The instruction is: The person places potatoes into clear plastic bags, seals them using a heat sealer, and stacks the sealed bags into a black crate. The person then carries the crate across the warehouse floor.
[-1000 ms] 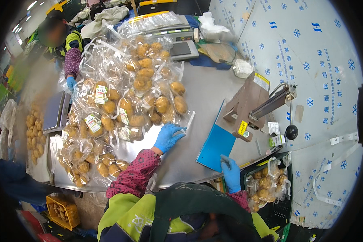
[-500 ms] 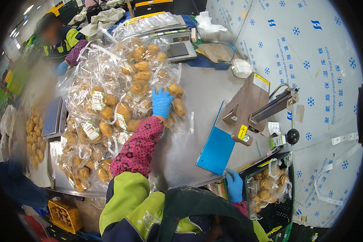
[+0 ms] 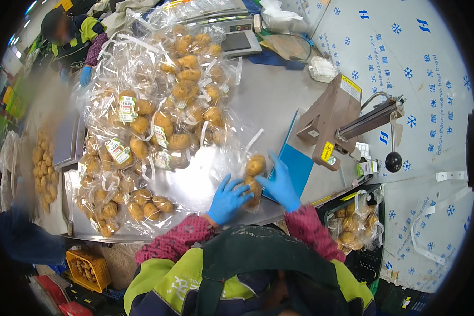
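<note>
A clear bag of potatoes point(image 3: 256, 165) now lies apart from the heap, on the near part of the steel table point(image 3: 271, 90), between the person's two hands. Half a second ago the left hand was on the right edge of the heap; now it is back near the table's front edge. The left hand point(image 3: 229, 200) has its fingers spread and slightly bent, the tips against or just beside the lower potatoes; whether they have hold of the film cannot be told. The right hand point(image 3: 282, 185) has left its place by the table's front edge and come over to the bag's right side. Its thumb and forefinger stand wide apart, the thumb close to the potatoes; no firm grip shows. The change means, as I judge it, that the work has passed from the heap to this single bag, with both hands now at it.

The bag's film runs toward the far side, near a pale strip. Just right of the bag is a blue plate point(image 3: 296, 167) under a brown machine point(image 3: 326, 118) with a black-knobbed lever. To the left spreads the heap of bagged potatoes point(image 3: 185, 90), some labelled. At the near right, a dark crate point(image 3: 366, 258) holds more bags. At the far left, a co-worker's gloved hand point(image 3: 85, 77) is beside the heap.
</note>
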`<state>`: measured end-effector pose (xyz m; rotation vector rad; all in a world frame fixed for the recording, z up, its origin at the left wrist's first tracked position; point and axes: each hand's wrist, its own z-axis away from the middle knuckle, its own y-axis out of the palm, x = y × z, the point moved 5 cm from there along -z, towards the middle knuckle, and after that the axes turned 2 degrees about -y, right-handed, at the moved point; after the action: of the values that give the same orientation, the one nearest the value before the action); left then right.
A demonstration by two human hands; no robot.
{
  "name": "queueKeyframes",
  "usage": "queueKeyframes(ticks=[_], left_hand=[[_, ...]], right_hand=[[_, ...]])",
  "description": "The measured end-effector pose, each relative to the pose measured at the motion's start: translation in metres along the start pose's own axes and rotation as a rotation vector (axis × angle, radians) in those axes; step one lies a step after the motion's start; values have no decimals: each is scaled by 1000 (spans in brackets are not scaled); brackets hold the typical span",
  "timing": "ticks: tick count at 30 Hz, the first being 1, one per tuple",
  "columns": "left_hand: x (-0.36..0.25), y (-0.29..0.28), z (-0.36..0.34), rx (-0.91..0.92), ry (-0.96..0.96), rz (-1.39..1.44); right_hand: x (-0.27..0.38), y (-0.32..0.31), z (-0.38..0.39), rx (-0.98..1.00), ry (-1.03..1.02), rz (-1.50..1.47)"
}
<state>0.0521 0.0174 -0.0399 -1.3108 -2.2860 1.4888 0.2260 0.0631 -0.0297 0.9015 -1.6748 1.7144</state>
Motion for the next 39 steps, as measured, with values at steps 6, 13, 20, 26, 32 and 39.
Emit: queueKeyframes(ticks=[6,13,20,26,32,39], left_hand=[[31,-7,101,-152,-757,472],[58,25,38,-399,-1091,1544],[-5,-53,-41,55,-741,1413],[-32,-33,-61,-45,-500,1288],[-65,7,-58,98,-264,812],[-126,-5,-167,442,-222,1405]], right_hand=[[25,73,-80,412,-53,65],[56,49,-45,276,-13,-476],[99,-60,43,32,-104,-669],[95,-64,51,-168,-274,-171],[118,-99,75,-151,-639,11],[-4,-119,104,-111,-183,-254]])
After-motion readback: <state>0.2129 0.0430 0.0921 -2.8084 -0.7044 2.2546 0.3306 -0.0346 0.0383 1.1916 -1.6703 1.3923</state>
